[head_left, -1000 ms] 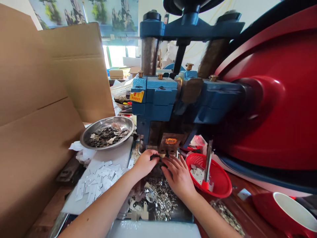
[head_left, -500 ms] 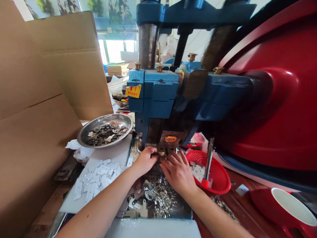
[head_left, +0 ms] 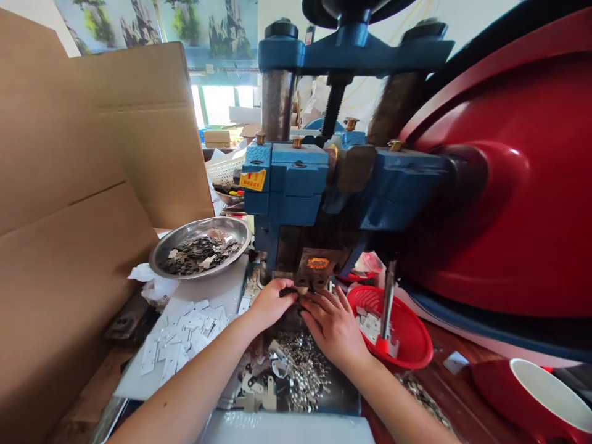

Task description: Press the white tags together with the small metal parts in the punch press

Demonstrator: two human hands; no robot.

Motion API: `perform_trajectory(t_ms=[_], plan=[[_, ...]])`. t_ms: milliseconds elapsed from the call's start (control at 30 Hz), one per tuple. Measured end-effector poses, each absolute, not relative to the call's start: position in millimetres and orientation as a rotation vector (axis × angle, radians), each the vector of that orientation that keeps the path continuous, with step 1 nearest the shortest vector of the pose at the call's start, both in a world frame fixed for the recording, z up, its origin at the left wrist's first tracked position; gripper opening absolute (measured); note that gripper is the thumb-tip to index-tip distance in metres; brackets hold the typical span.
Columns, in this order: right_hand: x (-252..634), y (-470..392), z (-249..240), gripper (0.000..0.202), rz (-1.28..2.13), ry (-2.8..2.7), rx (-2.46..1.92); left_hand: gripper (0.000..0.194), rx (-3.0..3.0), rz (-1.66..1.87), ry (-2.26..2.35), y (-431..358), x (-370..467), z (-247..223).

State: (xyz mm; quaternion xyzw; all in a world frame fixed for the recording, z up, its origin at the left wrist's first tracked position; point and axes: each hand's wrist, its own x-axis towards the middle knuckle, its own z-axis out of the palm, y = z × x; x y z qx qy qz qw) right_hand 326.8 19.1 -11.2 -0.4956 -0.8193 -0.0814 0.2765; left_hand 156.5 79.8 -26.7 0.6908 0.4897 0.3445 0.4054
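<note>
My left hand (head_left: 271, 303) and my right hand (head_left: 332, 325) meet fingertip to fingertip right under the die of the blue punch press (head_left: 296, 185). Their fingers pinch around a small part at the die opening; the part itself is mostly hidden by the fingers. Below my hands lies a dark tray (head_left: 342, 398) strewn with small shiny metal pieces (head_left: 296, 370). To the left, flat white metal blanks (head_left: 185, 336) are scattered on a white board (head_left: 222, 290).
A steel bowl (head_left: 169, 246) of dark stamped scraps stands at the left. A red basket (head_left: 411, 342) with blanks and an upright tool sits at the right. A large red flywheel guard (head_left: 499, 185) fills the right side. Cardboard (head_left: 69, 185) walls off the left. A red-and-white cup (head_left: 531, 388) sits at lower right.
The view tilted down and back up. Both hands stay at the die opening, with only slight finger shifts.
</note>
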Motion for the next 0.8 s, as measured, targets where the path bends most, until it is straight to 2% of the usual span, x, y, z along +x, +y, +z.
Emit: perform_trajectory(t_ms=[233, 533, 800], plan=[[317, 19, 0, 0.02, -0.224, -2.231, -1.375, 0.022, 1.768, 0.874, 1.152, 86, 159, -30], [333, 19, -14, 0.025, 0.134, -1.925, -1.312, 0.022, 1.68, 0.874, 1.171, 83, 156, -23], [379, -31, -38, 0.045, 0.782, -1.185, -1.473, 0.02, 1.65, 0.937, 1.255, 65, 128, -16]])
